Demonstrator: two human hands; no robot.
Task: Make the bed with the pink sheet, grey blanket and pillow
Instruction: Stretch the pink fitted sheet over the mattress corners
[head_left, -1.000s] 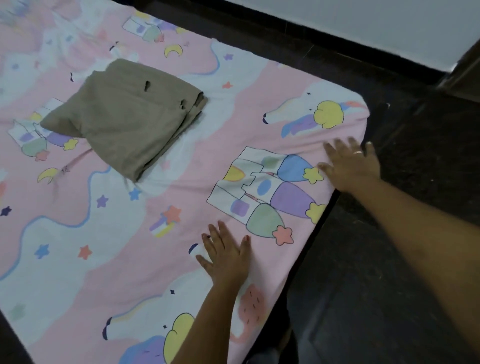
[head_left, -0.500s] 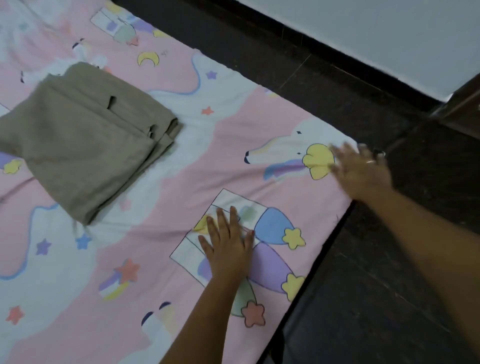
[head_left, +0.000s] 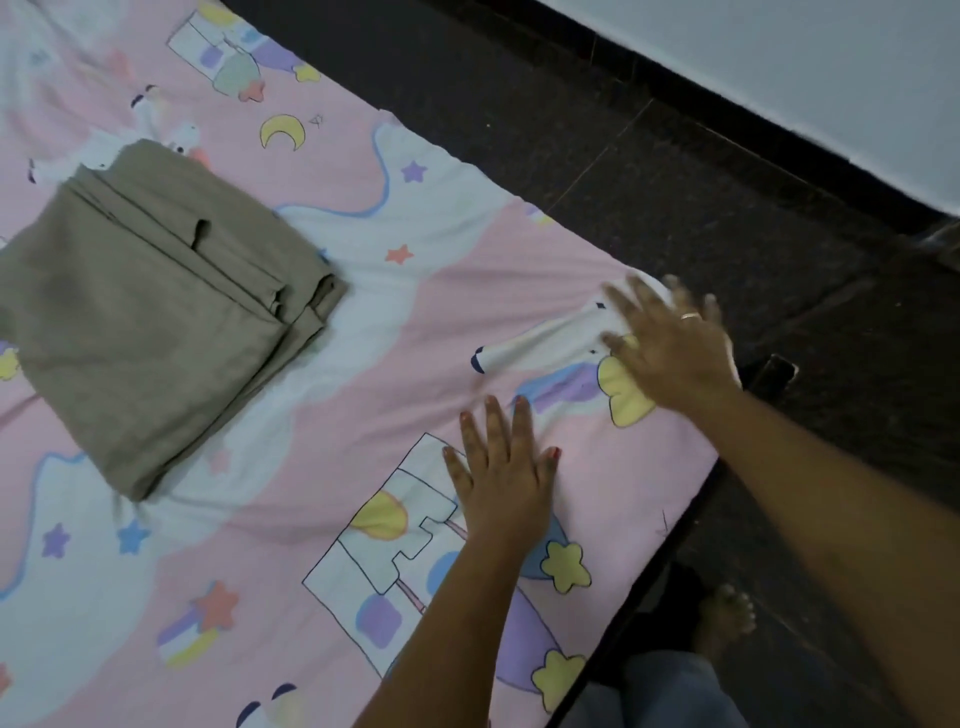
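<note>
Both hands — left hand (head_left: 506, 475), right hand (head_left: 675, 348) — flat on pink sheet (head_left: 363, 374).

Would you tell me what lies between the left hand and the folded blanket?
Head view: only bare pink sheet between the left hand and folded blanket.

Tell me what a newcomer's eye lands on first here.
First, the pink sheet with cartoon prints, spread across most of the view. On it at the left lies a folded grey blanket. Near the sheet's right edge, the left hand presses flat, fingers spread, and the blurred right hand is open by the corner.
</note>
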